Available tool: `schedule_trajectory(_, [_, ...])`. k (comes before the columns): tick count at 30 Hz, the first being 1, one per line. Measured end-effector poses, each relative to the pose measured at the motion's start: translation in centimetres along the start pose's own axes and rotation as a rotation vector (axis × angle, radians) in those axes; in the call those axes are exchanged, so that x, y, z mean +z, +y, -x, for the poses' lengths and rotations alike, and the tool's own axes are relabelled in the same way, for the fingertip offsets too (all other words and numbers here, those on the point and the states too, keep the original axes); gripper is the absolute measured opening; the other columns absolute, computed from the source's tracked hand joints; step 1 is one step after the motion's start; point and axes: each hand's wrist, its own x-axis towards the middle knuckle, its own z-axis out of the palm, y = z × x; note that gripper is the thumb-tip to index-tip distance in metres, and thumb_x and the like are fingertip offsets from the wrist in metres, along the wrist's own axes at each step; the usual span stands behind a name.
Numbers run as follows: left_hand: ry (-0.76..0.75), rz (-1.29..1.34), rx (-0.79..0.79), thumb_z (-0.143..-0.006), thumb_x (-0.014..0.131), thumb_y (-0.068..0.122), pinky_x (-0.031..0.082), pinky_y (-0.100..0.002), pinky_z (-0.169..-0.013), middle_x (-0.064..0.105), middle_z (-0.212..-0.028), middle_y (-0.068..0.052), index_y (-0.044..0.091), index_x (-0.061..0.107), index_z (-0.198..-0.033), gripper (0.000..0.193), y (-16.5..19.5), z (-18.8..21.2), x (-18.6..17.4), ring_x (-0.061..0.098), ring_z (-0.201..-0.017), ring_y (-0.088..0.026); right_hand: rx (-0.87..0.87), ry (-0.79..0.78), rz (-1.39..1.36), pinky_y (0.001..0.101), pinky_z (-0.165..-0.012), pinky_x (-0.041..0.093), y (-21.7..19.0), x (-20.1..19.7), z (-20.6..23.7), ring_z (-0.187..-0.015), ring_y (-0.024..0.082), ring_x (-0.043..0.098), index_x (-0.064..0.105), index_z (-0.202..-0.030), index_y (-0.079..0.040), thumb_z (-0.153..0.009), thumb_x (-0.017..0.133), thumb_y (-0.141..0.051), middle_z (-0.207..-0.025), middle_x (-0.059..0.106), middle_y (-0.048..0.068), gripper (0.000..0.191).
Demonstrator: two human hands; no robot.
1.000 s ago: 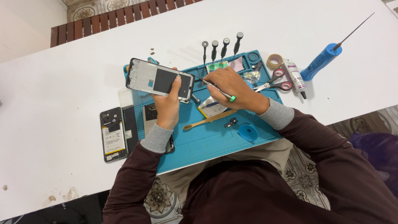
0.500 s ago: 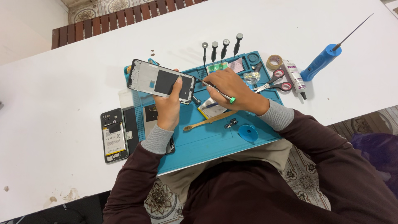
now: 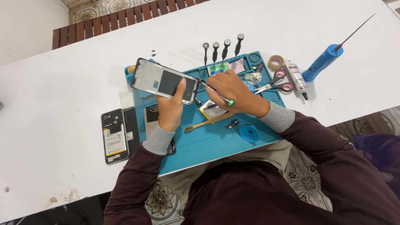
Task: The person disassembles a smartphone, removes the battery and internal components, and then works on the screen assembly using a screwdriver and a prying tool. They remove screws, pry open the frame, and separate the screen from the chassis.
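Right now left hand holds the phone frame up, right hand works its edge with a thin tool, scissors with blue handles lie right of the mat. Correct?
Nearly. In the head view the scissors have red handles, not blue. The rest stands: left hand holds the phone frame up, right hand works its edge with a thin tool.

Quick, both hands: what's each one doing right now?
Left hand: closed on the phone frame, holding it tilted above the blue mat.
Right hand: closed on a thin green-tipped tool, its tip at the frame's edge.

Dark maroon sleeves, grey ribbed cuffs, khaki trousers
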Motion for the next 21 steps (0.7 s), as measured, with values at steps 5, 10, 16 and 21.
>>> schedule_trajectory(5, [-0.041,0.026,-0.051,-0.096,0.074,0.017,0.057,-0.022,-0.073,0.069,-0.102,-0.003,0.003,0.066,-0.11,0.021,0.0,-0.1,0.1,0.068,-0.085,-0.009,0.0,0.01,-0.019,0.0404,-0.07,0.033,-0.1,0.0,0.1,-0.069,0.025,0.049,0.058,-0.091,-0.005,-0.097,0.059,-0.013,-0.074,0.05,0.008,0.011])
schedule_trajectory(10, [-0.167,-0.092,0.077,-0.097,0.072,0.016,0.058,-0.022,-0.076,0.071,-0.104,-0.004,0.003,0.068,-0.112,0.02,-0.5,0.7,0.6,0.069,-0.089,-0.008,-0.028,0.025,-0.018,0.0407,-0.069,0.033,-0.3,-0.2,0.1,-0.071,0.026,0.049,0.057,-0.089,-0.005,-0.097,0.061,-0.013,-0.075,0.05,0.008,0.012])
schedule_trajectory(16, [-0.053,-0.082,0.019,-0.098,0.073,0.016,0.056,-0.021,-0.066,0.071,-0.096,-0.003,0.002,0.069,-0.107,0.016,-0.1,0.1,-0.2,0.068,-0.08,-0.007,0.019,-0.012,-0.018,0.0414,-0.068,0.033,-0.1,0.0,0.0,-0.068,0.026,0.048,0.057,-0.088,-0.005,-0.097,0.061,-0.012,-0.072,0.05,0.008,0.013])
schedule_trajectory(21, [-0.119,-0.098,-0.025,-0.097,0.072,0.016,0.054,-0.021,-0.064,0.071,-0.095,-0.002,0.003,0.071,-0.106,0.016,0.2,0.2,-0.1,0.067,-0.078,-0.006,-0.032,0.045,0.003,0.0409,-0.07,0.033,-0.2,0.2,0.2,-0.074,0.027,0.046,0.056,-0.087,-0.006,-0.097,0.063,-0.014,-0.075,0.049,0.009,0.014])
